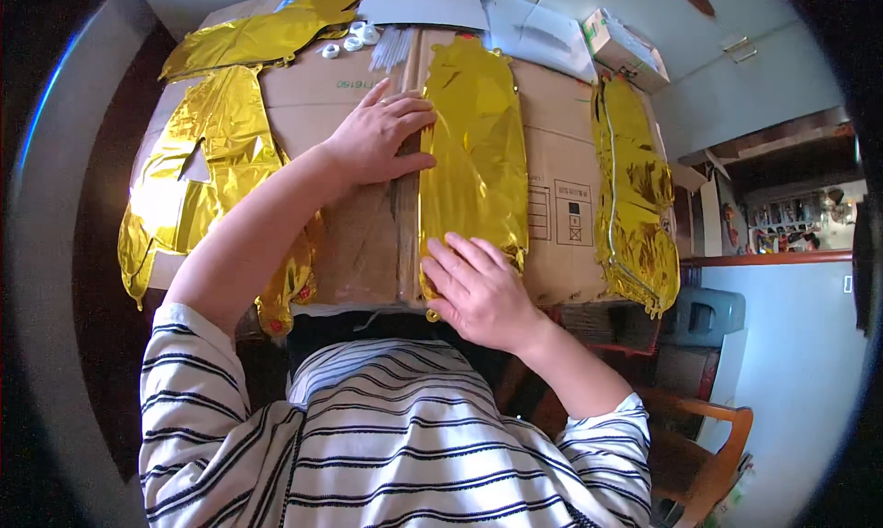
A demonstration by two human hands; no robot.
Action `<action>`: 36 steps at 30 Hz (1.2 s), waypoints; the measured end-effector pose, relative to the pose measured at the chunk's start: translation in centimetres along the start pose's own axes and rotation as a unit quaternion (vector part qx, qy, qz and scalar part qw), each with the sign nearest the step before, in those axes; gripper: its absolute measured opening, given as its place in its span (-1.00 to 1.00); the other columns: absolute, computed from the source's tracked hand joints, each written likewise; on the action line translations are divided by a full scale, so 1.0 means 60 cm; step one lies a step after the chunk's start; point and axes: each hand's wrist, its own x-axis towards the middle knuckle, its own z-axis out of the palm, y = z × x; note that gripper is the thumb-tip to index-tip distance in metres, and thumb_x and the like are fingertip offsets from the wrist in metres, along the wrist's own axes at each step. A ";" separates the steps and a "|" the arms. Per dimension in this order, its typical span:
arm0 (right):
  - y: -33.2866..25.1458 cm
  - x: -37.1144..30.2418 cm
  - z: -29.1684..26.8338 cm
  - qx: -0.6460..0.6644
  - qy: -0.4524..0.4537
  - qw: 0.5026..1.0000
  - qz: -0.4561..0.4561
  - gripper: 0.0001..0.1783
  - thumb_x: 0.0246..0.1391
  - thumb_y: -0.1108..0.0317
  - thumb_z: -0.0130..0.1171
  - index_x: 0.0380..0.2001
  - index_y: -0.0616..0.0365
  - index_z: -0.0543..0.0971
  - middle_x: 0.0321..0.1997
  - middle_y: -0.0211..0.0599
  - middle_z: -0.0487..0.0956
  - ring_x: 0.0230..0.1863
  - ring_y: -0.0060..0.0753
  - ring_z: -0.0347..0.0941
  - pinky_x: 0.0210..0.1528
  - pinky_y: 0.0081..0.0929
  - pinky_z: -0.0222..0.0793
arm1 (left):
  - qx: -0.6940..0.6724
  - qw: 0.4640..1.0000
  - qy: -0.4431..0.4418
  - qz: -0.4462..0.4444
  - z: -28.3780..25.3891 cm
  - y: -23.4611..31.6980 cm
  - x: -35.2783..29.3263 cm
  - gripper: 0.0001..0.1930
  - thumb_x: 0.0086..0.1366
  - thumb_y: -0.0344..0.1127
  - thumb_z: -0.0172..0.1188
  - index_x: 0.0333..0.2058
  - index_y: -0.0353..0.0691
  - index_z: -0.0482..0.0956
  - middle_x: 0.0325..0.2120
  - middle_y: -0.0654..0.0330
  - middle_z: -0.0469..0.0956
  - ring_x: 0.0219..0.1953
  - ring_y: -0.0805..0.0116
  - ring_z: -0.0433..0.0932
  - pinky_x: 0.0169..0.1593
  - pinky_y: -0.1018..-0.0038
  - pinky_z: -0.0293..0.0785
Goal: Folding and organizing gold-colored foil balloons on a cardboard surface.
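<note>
A deflated gold foil balloon, folded into a long flat strip, lies lengthwise before me on flattened cardboard. My left hand is open at its left edge, fingertips touching the foil and thumb spread apart. Across the strip's near end rests my right hand, open, with its fingers stretched over the foil. To the left, another flat gold foil balloon spreads under and beside my left forearm. A further gold foil piece lies at the far left. One more folded gold foil balloon lies at the right edge.
Small white rolls and a bundle of clear straws lie at the back. White sheets and an open box stand behind. At the right are a grey-green plastic stool and a wooden chair.
</note>
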 end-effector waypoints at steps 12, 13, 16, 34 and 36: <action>0.069 -0.005 -0.047 -0.001 0.147 0.982 0.115 -0.59 0.14 0.21 0.30 0.02 0.16 0.61 0.11 -0.11 0.60 0.17 -0.10 0.49 0.26 -0.10 0.31 | 0.028 0.995 -0.087 -0.028 -0.042 0.038 0.046 -0.31 0.13 0.06 0.37 0.17 -0.12 0.44 0.14 0.04 0.45 0.36 -0.04 0.25 0.50 -0.10 -0.16; 0.076 -0.009 -0.046 -0.040 0.127 0.982 0.132 -0.59 0.13 0.22 0.31 0.01 0.16 0.61 0.10 -0.12 0.60 0.17 -0.10 0.48 0.27 -0.10 0.30 | 0.036 0.996 -0.072 -0.026 -0.041 0.039 0.044 -0.32 0.13 0.04 0.37 0.17 -0.12 0.43 0.14 0.02 0.45 0.36 -0.04 0.25 0.50 -0.10 -0.15; 0.088 -0.024 -0.024 -0.087 0.103 0.980 0.147 -0.59 0.05 0.27 0.34 -0.02 0.16 0.62 0.10 -0.15 0.56 0.18 -0.09 0.43 0.26 -0.08 0.27 | 0.030 0.999 -0.032 0.012 -0.046 0.061 0.057 -0.38 0.18 -0.04 0.33 0.17 -0.15 0.45 0.15 -0.04 0.45 0.36 -0.05 0.26 0.48 -0.09 -0.07; 0.070 -0.072 -0.022 -0.063 0.109 0.981 0.148 -0.62 0.04 0.28 0.33 -0.06 0.16 0.61 0.10 -0.16 0.57 0.22 -0.06 0.42 0.24 -0.05 0.27 | -0.129 0.976 0.009 0.175 0.087 0.074 0.152 -0.50 0.28 -0.23 0.24 0.14 -0.34 0.49 0.19 -0.08 0.46 0.28 -0.04 0.39 0.39 0.06 0.20; 0.064 -0.082 -0.024 -0.043 0.133 0.978 0.157 -0.68 0.04 0.33 0.34 -0.11 0.17 0.64 0.05 -0.16 0.60 0.16 -0.08 0.47 0.21 -0.08 0.31 | -0.128 0.976 0.011 0.175 0.086 0.072 0.152 -0.49 0.27 -0.21 0.26 0.15 -0.29 0.49 0.20 -0.07 0.46 0.28 -0.04 0.38 0.39 0.03 0.19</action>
